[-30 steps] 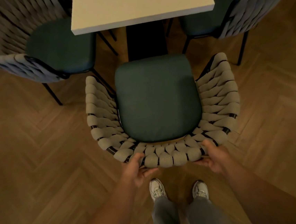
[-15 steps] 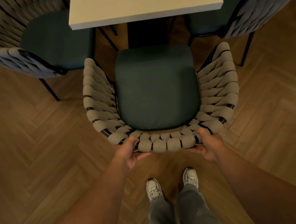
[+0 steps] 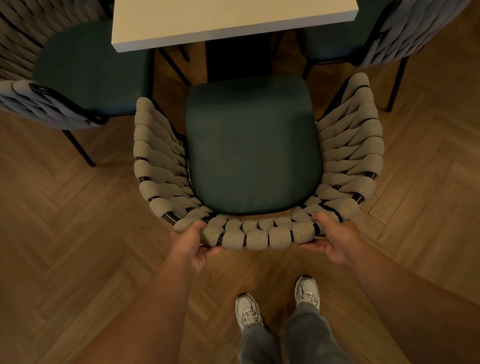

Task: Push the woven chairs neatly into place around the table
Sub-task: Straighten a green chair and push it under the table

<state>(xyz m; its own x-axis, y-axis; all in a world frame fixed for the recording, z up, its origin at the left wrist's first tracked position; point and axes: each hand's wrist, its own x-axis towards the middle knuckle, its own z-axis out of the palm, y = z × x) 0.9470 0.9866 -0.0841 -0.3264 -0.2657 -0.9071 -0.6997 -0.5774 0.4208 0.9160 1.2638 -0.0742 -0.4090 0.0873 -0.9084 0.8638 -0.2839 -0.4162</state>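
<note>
With your left hand (image 3: pixel 191 249) and right hand (image 3: pixel 336 240) fingers clamped on the woven chair (image 3: pixel 255 157) back, its seat just short of the surface (image 3: pixel 234 9), push evenly, straight under.

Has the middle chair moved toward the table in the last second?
Yes. The chair, held by both hands, has slid forward: the gap between its seat front and the table edge has narrowed.

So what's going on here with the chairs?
A person is tidying the seating. Their left hand and right hand grip the back rim of the middle woven chair, which faces the table. Its seat front is not yet under the tabletop. Two other chairs flank it.
</note>
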